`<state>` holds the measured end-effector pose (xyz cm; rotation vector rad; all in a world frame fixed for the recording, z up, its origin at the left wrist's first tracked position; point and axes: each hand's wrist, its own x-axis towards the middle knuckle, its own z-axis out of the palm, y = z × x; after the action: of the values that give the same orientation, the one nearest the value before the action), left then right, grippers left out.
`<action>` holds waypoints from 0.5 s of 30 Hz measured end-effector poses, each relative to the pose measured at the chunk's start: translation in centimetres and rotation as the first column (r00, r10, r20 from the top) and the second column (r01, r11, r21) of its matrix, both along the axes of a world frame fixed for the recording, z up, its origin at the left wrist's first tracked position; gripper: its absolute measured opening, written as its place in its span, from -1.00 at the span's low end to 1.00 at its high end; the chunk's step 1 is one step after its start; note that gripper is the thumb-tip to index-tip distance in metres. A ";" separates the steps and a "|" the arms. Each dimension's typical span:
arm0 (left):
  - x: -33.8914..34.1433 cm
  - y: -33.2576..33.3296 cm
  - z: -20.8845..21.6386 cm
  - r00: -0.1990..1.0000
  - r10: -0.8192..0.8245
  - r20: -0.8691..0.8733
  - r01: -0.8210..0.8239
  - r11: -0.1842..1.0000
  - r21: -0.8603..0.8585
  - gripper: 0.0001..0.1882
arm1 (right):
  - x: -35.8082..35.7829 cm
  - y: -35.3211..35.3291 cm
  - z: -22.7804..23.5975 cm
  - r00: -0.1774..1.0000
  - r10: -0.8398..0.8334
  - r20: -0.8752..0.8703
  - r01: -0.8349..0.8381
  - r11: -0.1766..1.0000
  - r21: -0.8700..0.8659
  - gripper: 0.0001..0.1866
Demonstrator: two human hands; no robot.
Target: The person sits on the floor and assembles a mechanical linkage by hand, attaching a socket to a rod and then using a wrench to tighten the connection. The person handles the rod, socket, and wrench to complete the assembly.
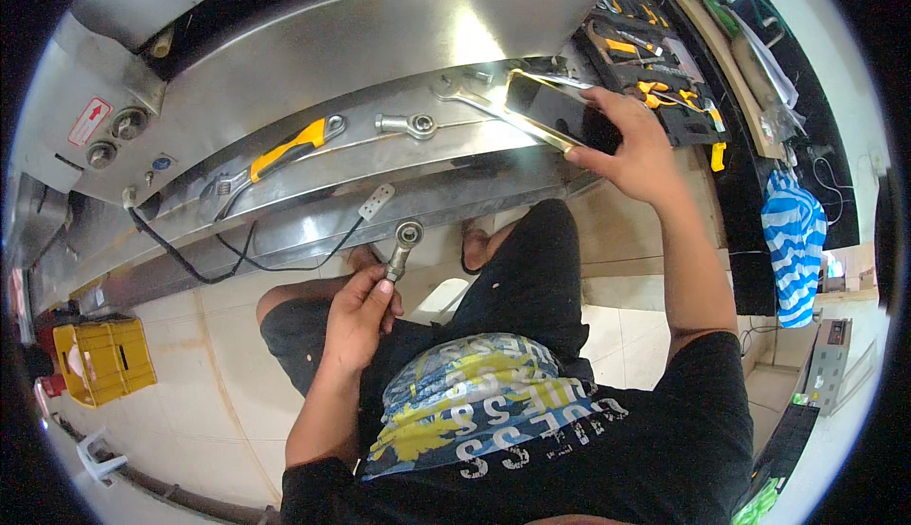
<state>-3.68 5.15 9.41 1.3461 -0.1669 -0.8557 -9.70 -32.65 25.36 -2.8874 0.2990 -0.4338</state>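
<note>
In the head view, the landmark is a silvery metal rod end with a round eye point(408, 126), lying on the brushed-steel machine ledge point(356, 150). Nearer the body than this landmark, the left hand point(359, 321) has its grip pinched, thumb against fingers, on the threaded-looking shank of a second silvery metal rod end point(407, 240). The held piece's long axis points away from the body, its eye toward the landmark but well apart; the landmark's own axis runs left to right along the ledge.

To the right of the landmark, the right hand point(634, 146) has its grip spread around a flat black phone with gold edges point(560, 112); whether the phone touches the ledge I cannot tell. Neither hand is clearly nearer the landmark. Between landmark and phone lies a silver open-ended spanner point(465, 96), running partly alongside the phone. Left of the landmark is an adjustable wrench with a yellow-and-black handle point(289, 151).

Far left of the landmark, a white label with a red arrow point(90, 122) bears small print; nearer the body, the black T-shirt point(664, 430) shows large pale block lettering. No brand is legible on either rod end.
</note>
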 end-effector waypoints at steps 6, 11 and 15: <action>0.5 -0.4 0.2 1.000 -0.013 0.016 0.011 0.995 0.094 -0.67 | -1.4 3.3 1.4 0.992 0.130 -0.002 -0.130 0.991 0.028 -0.25; 0.5 -0.8 0.3 1.000 0.002 0.015 -0.003 1.000 0.014 -0.67 | -0.3 5.7 1.1 0.992 0.129 0.002 -0.129 0.991 0.020 -0.28; 0.4 -0.2 0.1 0.999 0.033 0.018 -0.032 0.999 -0.039 -0.67 | 1.5 7.0 0.0 0.989 0.138 0.056 -0.134 0.989 -0.067 -0.29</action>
<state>-3.31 4.98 9.54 1.3173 -0.1747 -0.8091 -8.24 -25.68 25.38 -2.9258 0.0794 -0.5132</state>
